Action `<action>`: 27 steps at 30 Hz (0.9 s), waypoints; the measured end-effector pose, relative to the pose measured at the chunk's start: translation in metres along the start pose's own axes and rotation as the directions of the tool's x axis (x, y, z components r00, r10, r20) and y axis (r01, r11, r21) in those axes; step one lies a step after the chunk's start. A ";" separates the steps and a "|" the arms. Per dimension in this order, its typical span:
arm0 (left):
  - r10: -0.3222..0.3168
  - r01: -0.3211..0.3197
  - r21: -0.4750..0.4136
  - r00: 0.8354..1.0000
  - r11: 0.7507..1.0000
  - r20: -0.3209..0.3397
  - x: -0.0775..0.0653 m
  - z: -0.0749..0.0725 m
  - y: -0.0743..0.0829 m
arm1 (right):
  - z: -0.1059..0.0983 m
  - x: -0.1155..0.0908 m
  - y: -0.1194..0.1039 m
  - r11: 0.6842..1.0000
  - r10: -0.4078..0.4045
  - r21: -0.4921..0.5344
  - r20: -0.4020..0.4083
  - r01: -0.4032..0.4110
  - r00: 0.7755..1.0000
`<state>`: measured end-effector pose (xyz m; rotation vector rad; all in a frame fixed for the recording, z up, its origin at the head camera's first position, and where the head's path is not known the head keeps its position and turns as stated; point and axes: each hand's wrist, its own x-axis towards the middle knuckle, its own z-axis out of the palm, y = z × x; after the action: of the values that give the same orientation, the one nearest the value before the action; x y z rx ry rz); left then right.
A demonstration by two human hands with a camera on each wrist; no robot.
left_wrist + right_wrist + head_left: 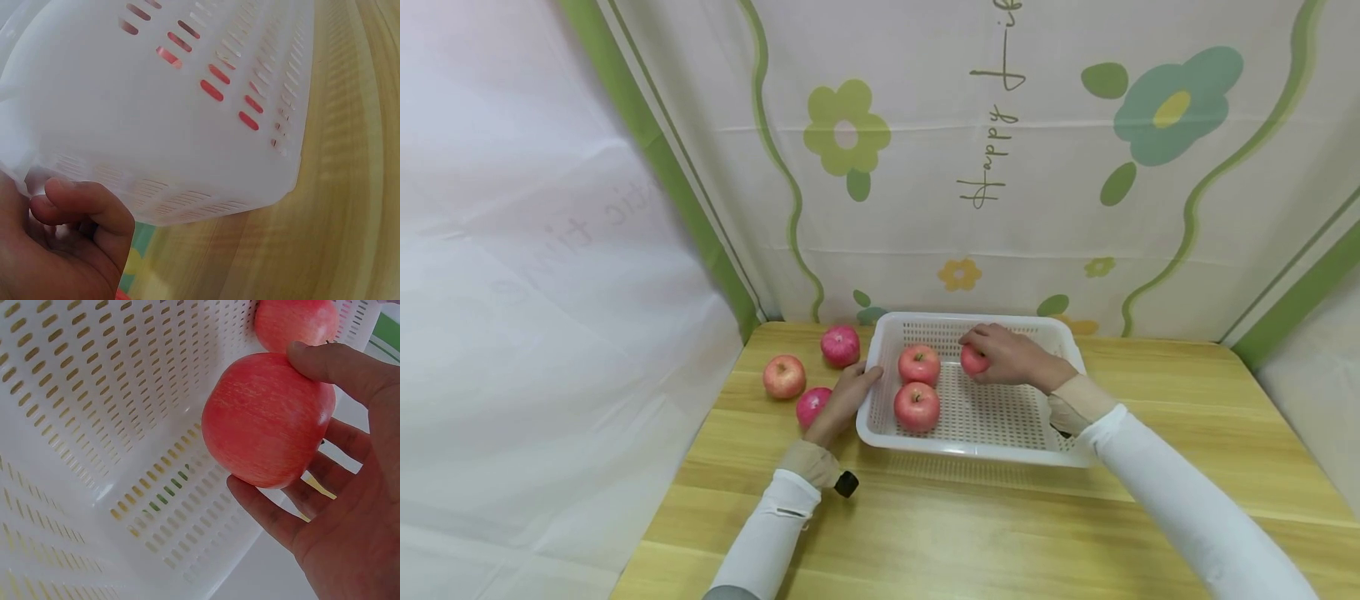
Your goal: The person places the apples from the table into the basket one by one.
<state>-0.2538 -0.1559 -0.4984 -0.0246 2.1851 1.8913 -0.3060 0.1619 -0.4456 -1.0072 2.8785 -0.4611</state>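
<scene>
My right hand holds a red apple over the right part of a white perforated plastic basket. The right wrist view shows that apple between thumb and fingers, with the basket's slotted floor and walls below it. Two more red apples, a rear one and a front one, sit in the basket's left part. At the left rim is my left hand, gripping it. Up close in the left wrist view, the curled fingers are against the basket's outer wall.
Left of the basket on the wooden table lie two pink-red round fruits, one at the back and one partly behind my left hand, plus a yellowish-red fruit. A printed curtain hangs behind the table.
</scene>
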 end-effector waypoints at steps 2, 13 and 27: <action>0.003 -0.003 0.000 1.000 1.000 0.000 0.000 0.000 0.000 | 0.001 0.001 -0.001 1.000 0.010 0.006 0.013 -0.010 1.000; 0.023 -0.023 -0.003 1.000 1.000 -0.005 0.001 0.001 -0.001 | 0.007 0.004 -0.004 1.000 -0.010 0.014 0.012 0.010 1.000; 0.017 -0.017 0.004 1.000 1.000 -0.004 0.000 0.001 -0.002 | 0.018 0.011 -0.004 0.999 0.020 0.036 0.039 -0.022 0.999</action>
<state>-0.2534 -0.1555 -0.5000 -0.0093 2.1983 1.8982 -0.3089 0.1474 -0.4608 -0.9683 2.8330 -0.4859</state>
